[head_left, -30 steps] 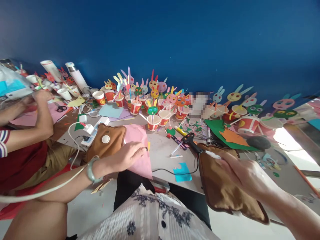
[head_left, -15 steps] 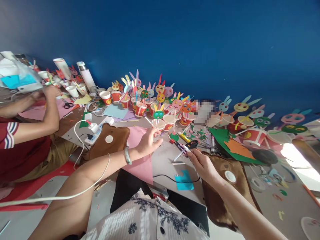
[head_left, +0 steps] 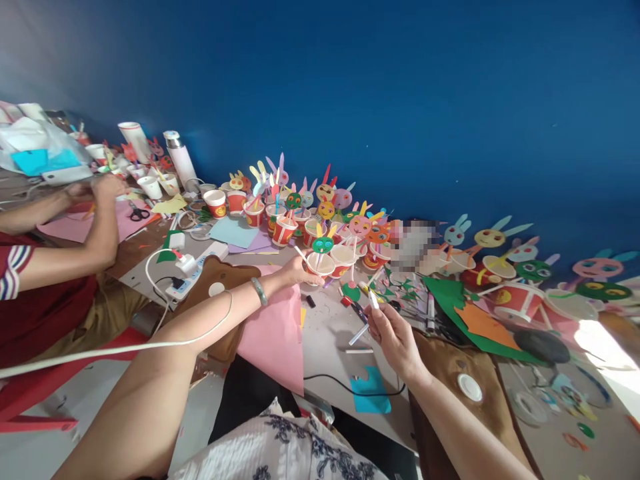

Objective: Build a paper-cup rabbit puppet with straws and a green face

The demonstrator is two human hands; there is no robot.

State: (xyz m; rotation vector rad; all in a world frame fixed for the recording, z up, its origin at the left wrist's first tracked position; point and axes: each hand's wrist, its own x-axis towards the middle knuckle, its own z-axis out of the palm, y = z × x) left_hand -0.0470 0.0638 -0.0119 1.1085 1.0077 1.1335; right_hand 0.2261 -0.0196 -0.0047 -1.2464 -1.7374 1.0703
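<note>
My left hand (head_left: 299,272) is closed on the side of a paper cup (head_left: 320,267), thumb and fingers at its wall. A green rabbit face (head_left: 323,244) with yellow ears stands up from this cup. My right hand (head_left: 395,337) pinches a short white pen-like stick (head_left: 374,301), which points away from me over the table. Beside those fingers shows a thin pale straw (head_left: 359,334); whether the hand holds it too, I cannot tell. Close by are a green paper disc (head_left: 351,291) and a small black piece (head_left: 311,302).
Several red-and-white cups with rabbit faces (head_left: 360,225) line the blue wall. Pink paper (head_left: 270,333), a power strip (head_left: 200,270) and brown pads (head_left: 465,373) lie around. A white cable (head_left: 150,345) crosses my left arm. Another person's arm (head_left: 75,260) is at left.
My left hand has closed on the cup with the green rabbit face. My right hand has turned, the white stick now pointing more upward. The view has tilted slightly.
</note>
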